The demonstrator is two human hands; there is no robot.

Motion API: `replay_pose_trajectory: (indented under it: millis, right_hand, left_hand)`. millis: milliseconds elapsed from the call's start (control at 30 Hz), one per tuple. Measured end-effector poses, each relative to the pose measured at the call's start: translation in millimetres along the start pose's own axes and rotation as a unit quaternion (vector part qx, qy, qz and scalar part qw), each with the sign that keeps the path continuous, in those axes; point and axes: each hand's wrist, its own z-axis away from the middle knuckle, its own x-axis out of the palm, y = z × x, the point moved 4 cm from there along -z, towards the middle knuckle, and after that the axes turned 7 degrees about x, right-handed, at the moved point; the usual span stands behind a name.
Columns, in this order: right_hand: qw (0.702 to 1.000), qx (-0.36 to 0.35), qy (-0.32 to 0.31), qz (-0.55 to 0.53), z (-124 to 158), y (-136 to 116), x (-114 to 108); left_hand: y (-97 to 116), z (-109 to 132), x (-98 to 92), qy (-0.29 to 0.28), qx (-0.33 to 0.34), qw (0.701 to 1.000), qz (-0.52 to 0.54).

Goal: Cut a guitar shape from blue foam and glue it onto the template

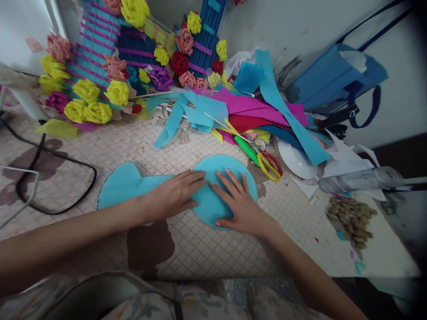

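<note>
A light-blue paper cutout [122, 183] lies flat on the patterned table, with a lobe at its left, a narrow neck and a large round part at its right. My left hand [178, 193] rests over the neck, its fingertips touching the left edge of the round part. On the round part lies my right hand [238, 202], palm down with fingers spread. Neither hand holds anything. My left forearm hides some of the cutout's lower edge. Scissors with yellow handles [267, 166] lie just beyond the right hand, beside red handles and a green tool [246, 150].
Crepe-paper strips [283, 106] and scraps pile up at the back. Yellow paper roses [96, 111] and striped decorated panels stand at the back left. A black cable [76, 206] loops at left. Peanuts [352, 218], a clear bottle [362, 178] and a blue bag [330, 75] are at right.
</note>
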Motion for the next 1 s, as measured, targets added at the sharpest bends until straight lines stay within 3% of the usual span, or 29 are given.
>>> replay_pose_trajectory:
  millis: [567, 800, 900, 1000]
  right_hand:
    - [0.999, 0.035, -0.001, -0.002, 31, 11, -1]
    - [0.998, 0.067, 0.011, -0.017, 49, 27, 4]
    - [0.993, 0.092, 0.011, -0.078, 62, 43, -6]
    - [0.978, 0.108, 0.067, -0.166, 72, 58, -31]
  left_hand:
    - [-3, 3, -1.9, 0.042, 0.0, 0.999, 0.009]
    - [-5, 5, 0.5, 0.044, 0.004, 0.999, 0.001]
    - [-4, 5, 0.3, 0.038, 0.001, 0.999, 0.0]
    - [-4, 4, 0.0, 0.028, -0.003, 1.0, -0.002]
